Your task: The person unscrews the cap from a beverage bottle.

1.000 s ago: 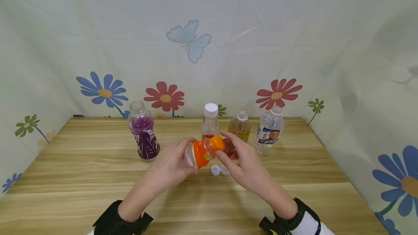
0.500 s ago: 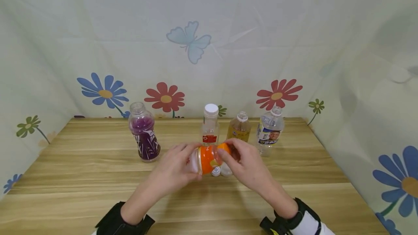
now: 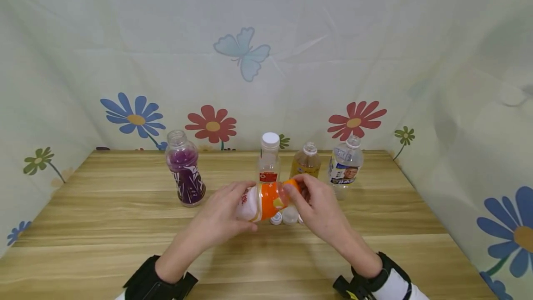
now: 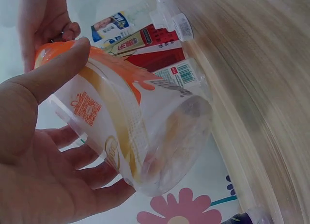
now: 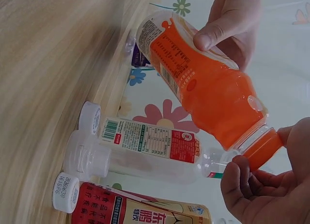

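Observation:
A drink bottle with an orange and white wrap [image 3: 271, 200] is held tilted above the table, its neck toward the right. My left hand [image 3: 222, 209] grips its lower body, thumb on one side and fingers on the other, with the bottle's base facing the left wrist view. The thumb and fingers of my right hand [image 3: 322, 205] pinch the orange cap [image 5: 264, 149], which sits at the bottle's neck. Below the bottle, a white cap [image 3: 276, 219] and a translucent cap [image 3: 290, 215] lie on the table, with another white cap [image 5: 66, 191] beside them in the right wrist view.
Behind the hands stand a clear bottle with a white cap [image 3: 269, 154], an uncapped yellow-labelled bottle [image 3: 305, 165] and an uncapped clear bottle [image 3: 344, 168]. An uncapped purple bottle [image 3: 186, 172] stands to the left. A flower-print curtain [image 3: 287, 91] surrounds the wooden table [image 3: 125, 226].
The bottle has tipped flatter and shifted slightly right. My right hand's fingers have closed around the orange cap, and more of the loose caps shows below.

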Demonstrator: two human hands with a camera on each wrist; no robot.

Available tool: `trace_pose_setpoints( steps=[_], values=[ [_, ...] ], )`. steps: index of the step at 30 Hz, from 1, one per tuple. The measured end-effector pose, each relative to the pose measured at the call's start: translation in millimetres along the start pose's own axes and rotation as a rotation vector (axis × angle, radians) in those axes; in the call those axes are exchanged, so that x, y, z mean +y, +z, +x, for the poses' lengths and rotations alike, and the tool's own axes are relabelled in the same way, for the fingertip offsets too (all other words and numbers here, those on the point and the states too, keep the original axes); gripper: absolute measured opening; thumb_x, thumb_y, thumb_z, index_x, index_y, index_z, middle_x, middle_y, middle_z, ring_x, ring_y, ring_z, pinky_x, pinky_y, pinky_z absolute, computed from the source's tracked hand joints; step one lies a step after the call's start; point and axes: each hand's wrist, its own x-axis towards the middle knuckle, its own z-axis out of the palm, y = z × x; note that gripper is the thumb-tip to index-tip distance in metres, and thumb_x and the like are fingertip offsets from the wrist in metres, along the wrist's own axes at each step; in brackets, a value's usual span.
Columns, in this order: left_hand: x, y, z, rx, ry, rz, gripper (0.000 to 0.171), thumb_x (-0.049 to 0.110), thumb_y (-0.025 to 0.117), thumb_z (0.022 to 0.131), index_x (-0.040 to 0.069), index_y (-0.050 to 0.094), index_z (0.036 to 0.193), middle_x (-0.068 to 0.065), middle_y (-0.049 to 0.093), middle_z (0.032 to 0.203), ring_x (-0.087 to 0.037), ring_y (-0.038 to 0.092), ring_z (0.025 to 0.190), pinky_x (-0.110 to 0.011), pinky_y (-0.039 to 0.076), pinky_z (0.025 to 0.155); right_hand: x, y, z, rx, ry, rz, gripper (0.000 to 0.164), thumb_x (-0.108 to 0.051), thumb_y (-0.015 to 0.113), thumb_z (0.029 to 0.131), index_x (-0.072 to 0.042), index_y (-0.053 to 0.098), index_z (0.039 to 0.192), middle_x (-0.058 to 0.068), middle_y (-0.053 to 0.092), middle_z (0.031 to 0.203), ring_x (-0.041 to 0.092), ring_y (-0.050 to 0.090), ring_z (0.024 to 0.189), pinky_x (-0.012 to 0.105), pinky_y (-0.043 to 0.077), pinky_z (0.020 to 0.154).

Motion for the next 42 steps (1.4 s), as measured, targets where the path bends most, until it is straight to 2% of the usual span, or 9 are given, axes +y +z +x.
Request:
trace_pose_setpoints(
  steps=[5, 9, 13, 16, 20, 26, 30, 36, 42],
  values=[
    [-0.6, 0.3, 0.4, 0.009, 0.019, 0.010, 0.079, 0.032, 0.093, 0.064, 0.012, 0.055, 0.131, 0.000, 0.059, 0.120, -0.016, 0.057, 0.099, -0.031, 0.046, 0.083, 0.7, -1.4, 0.2, -0.011, 0.010, 0.018, 0.022, -0.031, 0.061, 0.099, -0.009, 0.065, 0.102, -0.010, 0.058, 0.080, 0.009, 0.053, 0.064, 0.021, 0.046, 0.055],
    [-0.6, 0.7, 0.1, 0.023, 0.033, 0.023, 0.079, 0.035, 0.093, 0.063, 0.013, 0.056, 0.129, 0.001, 0.059, 0.119, -0.014, 0.057, 0.097, -0.029, 0.046, 0.083, 0.7, -2.5, 0.2, -0.025, 0.044, 0.007, 0.026, -0.036, 0.056, 0.101, -0.011, 0.065, 0.103, -0.012, 0.059, 0.079, 0.010, 0.054, 0.064, 0.022, 0.046, 0.056],
    [-1.5, 1.8, 0.7, 0.041, 0.049, 0.039, 0.079, 0.035, 0.094, 0.061, 0.013, 0.058, 0.128, 0.001, 0.060, 0.119, -0.016, 0.058, 0.099, -0.031, 0.046, 0.084, 2.5, -2.9, -0.1, -0.027, 0.060, -0.087, 0.028, -0.038, 0.050, 0.104, -0.014, 0.063, 0.099, -0.013, 0.054, 0.071, 0.008, 0.051, 0.060, 0.021, 0.041, 0.053],
    [-2.3, 2.8, 0.5, 0.049, 0.059, 0.064, 0.080, 0.037, 0.094, 0.059, 0.015, 0.059, 0.127, 0.001, 0.061, 0.118, -0.017, 0.059, 0.100, -0.033, 0.045, 0.086, 5.0, -2.6, -1.0, -0.033, 0.054, -0.184, 0.031, -0.038, 0.045, 0.105, -0.018, 0.058, 0.086, -0.013, 0.044, 0.060, 0.008, 0.045, 0.052, 0.021, 0.033, 0.047],
    [-2.8, 4.3, 0.4, 0.058, 0.085, 0.097, 0.081, 0.039, 0.095, 0.058, 0.016, 0.059, 0.127, 0.001, 0.061, 0.118, -0.018, 0.060, 0.101, -0.034, 0.045, 0.087, 8.5, -1.3, -1.4, -0.046, 0.048, -0.286, 0.041, -0.041, 0.041, 0.106, -0.021, 0.050, 0.072, -0.011, 0.034, 0.052, 0.009, 0.040, 0.047, 0.022, 0.026, 0.046],
    [-0.5, 4.9, 0.4, 0.076, 0.090, 0.119, 0.083, 0.044, 0.093, 0.058, 0.018, 0.058, 0.128, 0.003, 0.060, 0.117, -0.015, 0.061, 0.098, -0.034, 0.045, 0.083, 10.6, -0.1, -1.8, -0.068, 0.100, -0.358, 0.054, -0.045, 0.036, 0.107, -0.022, 0.047, 0.060, -0.010, 0.035, 0.051, 0.011, 0.044, 0.050, 0.024, 0.030, 0.047],
    [1.1, 5.1, 0.0, 0.077, 0.071, 0.126, 0.083, 0.046, 0.092, 0.058, 0.020, 0.058, 0.129, 0.004, 0.060, 0.119, -0.015, 0.061, 0.099, -0.036, 0.044, 0.083, 12.4, 0.7, -2.0, -0.068, 0.126, -0.378, 0.056, -0.045, 0.035, 0.107, -0.022, 0.046, 0.057, -0.009, 0.036, 0.049, 0.013, 0.046, 0.051, 0.026, 0.031, 0.046],
    [2.3, 7.2, 0.2, 0.077, 0.068, 0.126, 0.085, 0.047, 0.092, 0.057, 0.019, 0.058, 0.130, 0.004, 0.060, 0.121, -0.016, 0.061, 0.103, -0.037, 0.043, 0.084, 13.2, 0.8, -1.1, -0.076, 0.142, -0.381, 0.055, -0.047, 0.036, 0.106, -0.025, 0.050, 0.058, -0.010, 0.037, 0.049, 0.012, 0.046, 0.051, 0.026, 0.031, 0.046],
    [1.6, 9.1, 0.8, 0.065, 0.073, 0.149, 0.085, 0.048, 0.091, 0.058, 0.017, 0.059, 0.131, 0.003, 0.060, 0.121, -0.017, 0.060, 0.105, -0.038, 0.043, 0.085, 15.2, 2.0, 0.0, -0.078, 0.156, -0.360, 0.060, -0.051, 0.034, 0.105, -0.023, 0.046, 0.053, -0.012, 0.033, 0.046, 0.011, 0.043, 0.047, 0.026, 0.028, 0.044]
  ],
)
